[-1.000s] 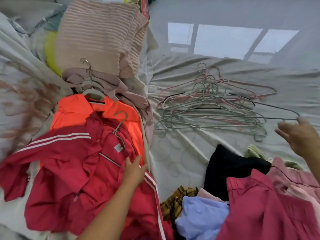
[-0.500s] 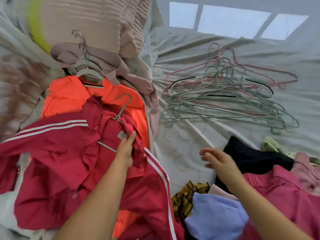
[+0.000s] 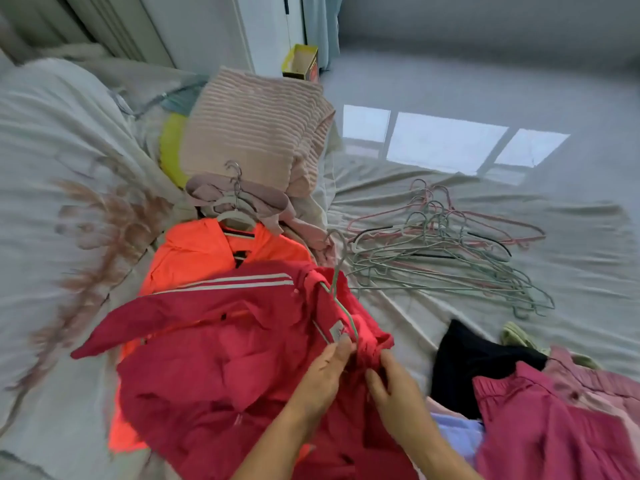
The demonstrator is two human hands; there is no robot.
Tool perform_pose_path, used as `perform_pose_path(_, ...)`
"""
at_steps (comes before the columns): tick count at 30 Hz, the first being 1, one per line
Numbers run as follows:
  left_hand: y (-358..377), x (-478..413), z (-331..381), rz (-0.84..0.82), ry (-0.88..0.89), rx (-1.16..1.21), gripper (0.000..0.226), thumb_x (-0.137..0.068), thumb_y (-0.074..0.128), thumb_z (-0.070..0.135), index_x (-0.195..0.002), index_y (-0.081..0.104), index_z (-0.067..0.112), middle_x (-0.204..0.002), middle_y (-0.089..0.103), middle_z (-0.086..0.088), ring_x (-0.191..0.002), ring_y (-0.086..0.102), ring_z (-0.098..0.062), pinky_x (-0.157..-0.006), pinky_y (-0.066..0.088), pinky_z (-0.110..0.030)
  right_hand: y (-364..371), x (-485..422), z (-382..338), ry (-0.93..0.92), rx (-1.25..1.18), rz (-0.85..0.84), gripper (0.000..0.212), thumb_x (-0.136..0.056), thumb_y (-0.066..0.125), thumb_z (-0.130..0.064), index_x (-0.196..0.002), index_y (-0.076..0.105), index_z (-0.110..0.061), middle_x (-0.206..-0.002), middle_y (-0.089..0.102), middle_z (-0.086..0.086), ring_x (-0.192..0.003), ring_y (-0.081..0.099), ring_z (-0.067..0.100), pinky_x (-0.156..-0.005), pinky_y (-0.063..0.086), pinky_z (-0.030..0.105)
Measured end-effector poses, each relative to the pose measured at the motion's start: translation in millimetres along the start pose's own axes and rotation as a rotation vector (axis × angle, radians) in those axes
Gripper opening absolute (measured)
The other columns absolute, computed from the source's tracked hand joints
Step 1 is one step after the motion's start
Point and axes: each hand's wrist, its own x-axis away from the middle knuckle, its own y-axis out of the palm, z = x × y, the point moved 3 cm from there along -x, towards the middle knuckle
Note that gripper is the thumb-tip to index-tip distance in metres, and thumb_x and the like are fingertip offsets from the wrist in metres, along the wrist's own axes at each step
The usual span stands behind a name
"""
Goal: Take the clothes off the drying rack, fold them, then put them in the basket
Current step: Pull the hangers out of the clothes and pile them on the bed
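The jacket (image 3: 221, 341) was pinched by left hand (image 3: 323, 374) and right hand (image 3: 396, 388). The hanger (image 3: 341, 289) above the fingers (image 3: 341, 346) was best slid out sideways.

Rumpled grey bedsheet (image 3: 571, 258), glossy grey floor (image 3: 485, 81), window-shaped light patch (image 3: 443, 140), pleated curtain (image 3: 114, 26)

Hanger (image 3: 338, 306) btm hidden in red jacket (image 3: 225, 341); bedsheet (image 3: 69, 168) blurred.

The left hand (image 3: 325, 372) and right hand (image 3: 394, 386) grip the red jacket (image 3: 214, 358).
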Motion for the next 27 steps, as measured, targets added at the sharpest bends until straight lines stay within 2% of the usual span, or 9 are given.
perform_pose_path(3,-4.8,12.1,26.6,0.075,0.116,-0.085,0.020,-0.090,0.056,0.033,-0.093,0.066,0.015,-0.093,0.065,0.001,-0.087,0.055,-0.014,-0.075,0.041,-0.017,-32.5,20.1,-20.5,-0.043,0.017,0.057,0.026,-0.089,0.061,-0.012,-0.074,0.046,-0.026,-0.061,0.056,-0.012,-0.063,0.052,0.003,-0.063,0.038,0.023)
perform_pose_path(5,-24.1,15.8,41.5,0.241,0.184,-0.221,0.004,-0.089,0.062,0.019,-0.090,0.062,0.015,-0.084,0.060,0.000,-0.085,0.052,-0.018,-0.068,0.039,-0.016,-57.9,31.8,-32.6,-0.068,-0.007,0.070,0.027,-0.088,0.063,-0.016,-0.069,0.044,-0.022,-0.057,0.055,-0.017,-0.056,0.047,-0.001,-0.057,0.035,0.018)
perform_pose_path(10,-57.7,37.2,84.6,0.578,0.289,-0.411,0.066,-0.071,0.079,0.009,-0.125,0.045,-0.008,-0.122,0.051,-0.025,-0.115,0.049,-0.037,-0.097,0.037,-0.037,-118.6,66.1,-72.9,-0.167,-0.070,0.032,0.018,-0.087,0.063,-0.024,-0.086,0.062,-0.006,-0.071,0.062,-0.005,-0.065,0.049,-0.002,-0.064,0.043,0.023)
perform_pose_path(13,-40.3,59.8,113.2,0.505,0.406,-0.386,0.098,-0.063,0.085,0.011,-0.141,0.027,-0.001,-0.137,0.039,-0.017,-0.125,0.041,-0.028,-0.107,0.033,-0.038,-146.3,95.6,-101.2,-0.221,-0.115,0.008,0.034,-0.081,0.061,-0.043,-0.087,0.064,-0.009,-0.070,0.061,-0.012,-0.066,0.049,-0.005,-0.064,0.042,0.017)
perform_pose_path(16,-13.2,84.6,139.2,0.355,0.491,-0.292,0.105,-0.060,0.086,0.007,-0.141,0.020,0.003,-0.126,0.043,-0.007,-0.114,0.045,-0.019,-0.092,0.038,-0.022,-165.3,127.7,-116.2,-0.218,-0.214,-0.060,0.035,-0.078,0.060,-0.040,-0.097,0.066,-0.012,-0.088,0.071,-0.006,-0.080,0.060,0.001,-0.077,0.049,0.020)
perform_pose_path(20,3.6,120.3,163.3,0.402,0.591,-0.366,0.077,-0.048,0.059,0.051,-0.108,0.052,0.004,-0.093,0.061,-0.007,-0.086,0.057,-0.021,-0.078,0.045,-0.037,-198.1,174.5,-122.4,-0.286,-0.287,-0.037,0.052,-0.074,0.067,-0.054,-0.098,0.069,-0.007,-0.091,0.072,0.006,-0.083,0.062,0.008,-0.076,0.049,0.018)
perform_pose_path(22,12.9,141.8,171.0,0.396,0.616,-0.329,0.060,-0.050,0.053,0.047,-0.095,0.058,0.008,-0.086,0.060,-0.005,-0.081,0.052,-0.017,-0.075,0.044,-0.038,-217.3,199.1,-115.8,-0.306,-0.271,0.001,0.064,-0.067,0.069,-0.064,-0.097,0.070,-0.007,-0.094,0.070,0.017,-0.083,0.062,0.012,-0.078,0.049,0.025)
perform_pose_path(24,29.6,171.6,176.1,0.347,0.596,-0.139,0.044,-0.063,0.056,0.032,-0.101,0.060,0.009,-0.093,0.063,-0.007,-0.084,0.053,-0.017,-0.076,0.045,-0.031,-235.9,226.2,-108.0,-0.317,-0.217,0.010,0.076,-0.062,0.069,-0.070,-0.096,0.067,-0.003,-0.095,0.067,0.023,-0.083,0.062,0.017,-0.079,0.049,0.033)
perform_pose_path(27,55.1,216.6,170.2,0.288,0.553,0.066,0.015,-0.084,0.048,0.004,-0.085,0.059,0.015,-0.062,0.063,0.005,-0.063,0.049,-0.015,-0.050,0.041,-0.018,-262.6,268.8,-91.9,-0.341,-0.152,0.032,0.074,-0.061,0.068,-0.072,-0.091,0.068,-0.005,-0.090,0.069,0.017,-0.080,0.063,0.014,-0.074,0.049,0.027)
